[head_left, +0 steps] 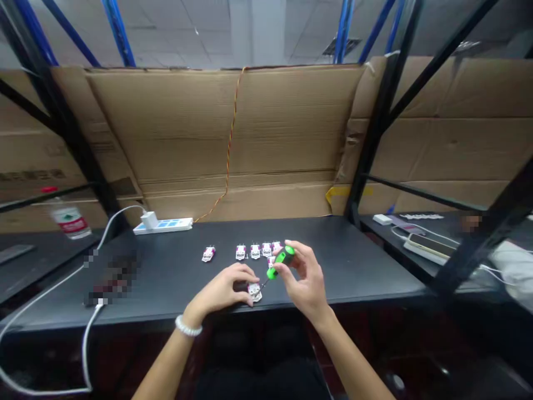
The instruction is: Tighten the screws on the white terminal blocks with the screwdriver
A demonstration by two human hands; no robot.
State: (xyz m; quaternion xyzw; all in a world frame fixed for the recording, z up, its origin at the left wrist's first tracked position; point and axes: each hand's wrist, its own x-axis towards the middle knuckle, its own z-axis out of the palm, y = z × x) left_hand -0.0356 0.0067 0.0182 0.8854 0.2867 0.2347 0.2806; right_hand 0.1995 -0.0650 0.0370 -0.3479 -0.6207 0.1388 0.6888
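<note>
My right hand (306, 278) grips a green and black screwdriver (285, 256), tilted so its shaft points down and left. The screwdriver's tip meets a small white part (255, 292) near the desk's front edge; whether it sits in a screw is too small to tell. Thumb and fingers of my left hand (225, 289) hold that same part from its left side. Behind it, several similar white and purple parts (255, 251) stand in a row, one of them partly hidden by the screwdriver. Another such part (209, 254) lies apart to the left.
A white power strip (170, 225) with a plugged-in charger (149, 220) lies at the back left of the dark desk (353, 266). White cable (85, 339) loops over the left front edge. Black rack posts (377, 122) flank the cardboard wall (291, 128). A bottle (70, 219) stands left.
</note>
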